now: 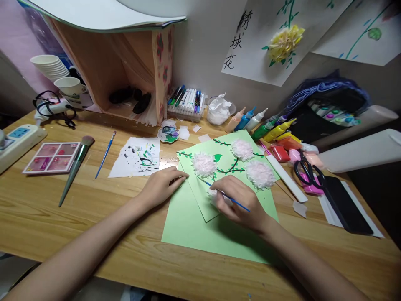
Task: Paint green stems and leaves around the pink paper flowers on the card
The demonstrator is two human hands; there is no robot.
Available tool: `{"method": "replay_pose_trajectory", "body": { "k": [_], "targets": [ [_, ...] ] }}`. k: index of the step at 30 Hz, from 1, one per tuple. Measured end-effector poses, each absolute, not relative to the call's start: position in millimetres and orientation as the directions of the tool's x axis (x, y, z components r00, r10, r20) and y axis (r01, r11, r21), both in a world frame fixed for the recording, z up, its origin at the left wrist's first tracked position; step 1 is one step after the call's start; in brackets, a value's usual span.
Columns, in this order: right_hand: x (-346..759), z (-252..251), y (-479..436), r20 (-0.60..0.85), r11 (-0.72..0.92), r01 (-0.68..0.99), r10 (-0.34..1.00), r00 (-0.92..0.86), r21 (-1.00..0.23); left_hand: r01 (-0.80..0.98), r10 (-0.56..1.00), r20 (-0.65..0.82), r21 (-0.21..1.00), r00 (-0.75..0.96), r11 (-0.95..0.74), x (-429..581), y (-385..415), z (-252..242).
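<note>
My right hand [236,198] is closed around a thin blue paintbrush [235,202], its tip touching or just above a light green sheet [205,209]. On that sheet are painted dark branches with green leaves and fluffy pale pink paper flowers [260,174]. One flower is partly hidden beneath my right hand. My left hand [163,184] rests on the table, fingers stretched out and fingertips at the sheet's left edge; it holds nothing. Under the painted sheet lies a larger green sheet [178,225].
A paint palette [169,134] and a paint-stained paper [138,156] lie beyond my left hand. Further left are another blue brush [105,154] and a large makeup brush [76,169]. Paint bottles [250,121], scissors [308,172] and a black phone [346,205] sit rightward.
</note>
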State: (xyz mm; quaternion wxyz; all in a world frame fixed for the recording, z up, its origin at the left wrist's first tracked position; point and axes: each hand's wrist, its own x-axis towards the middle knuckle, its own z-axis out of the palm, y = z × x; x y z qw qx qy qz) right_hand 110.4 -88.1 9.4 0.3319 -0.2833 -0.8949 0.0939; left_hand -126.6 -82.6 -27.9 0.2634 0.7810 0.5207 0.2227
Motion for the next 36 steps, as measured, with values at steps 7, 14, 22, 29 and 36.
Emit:
{"method": "replay_pose_trajectory", "body": {
  "k": [7,14,22,29,36],
  "targets": [
    [110.6,6.6,-87.9,0.526,0.819,0.455,0.573,-0.628,-0.35,0.695,0.926,0.088,0.636,0.368,-0.337,-127.7,-83.1,-28.7],
    [110.6,4.6,-87.3,0.527,0.82,0.455,0.572,-0.628,-0.348,0.705,0.925,0.084,0.623,0.37,-0.338,-126.7,-82.9,-28.7],
    [109.4,6.9,-87.4,0.52,0.803,0.449,0.596,-0.611,-0.393,0.697,0.925,0.085,0.634,0.369,-0.336,-126.9,-83.0,-28.1],
    [109.8,10.0,-87.8,0.513,0.787,0.439,0.616,-0.598,-0.433,0.7,0.924,0.084,0.629,0.372,-0.339,-127.5,-83.1,-28.1],
    [109.8,11.8,-88.6,0.5,0.782,0.454,0.623,-0.602,-0.427,0.714,0.924,0.072,0.613,0.376,-0.338,-127.0,-82.6,-28.1]
  ]
}}
